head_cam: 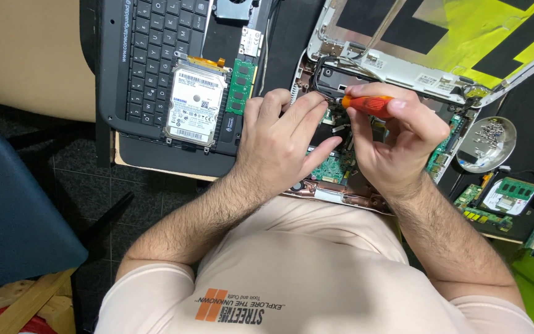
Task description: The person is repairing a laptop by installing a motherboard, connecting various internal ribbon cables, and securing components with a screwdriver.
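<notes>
Over opened laptop (341,167): right hand (390,145) grips orange screwdriver (366,104); left hand (279,145) flat, empty.

Repair workshop: opened laptop (341,154), screw dish (486,145), spare boards (508,198)

bench (156,162): dark-topped | on it: opened laptop chassis (397,68), detached keyboard (156,55), metal screw dish (488,143), loose circuit boards (502,204)

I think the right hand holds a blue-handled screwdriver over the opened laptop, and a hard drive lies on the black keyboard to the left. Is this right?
Not quite. In the head view the screwdriver in the right hand has an orange handle, not blue. The rest holds: the hand works over the opened laptop, and the hard drive lies on the black keyboard to the left.
</notes>
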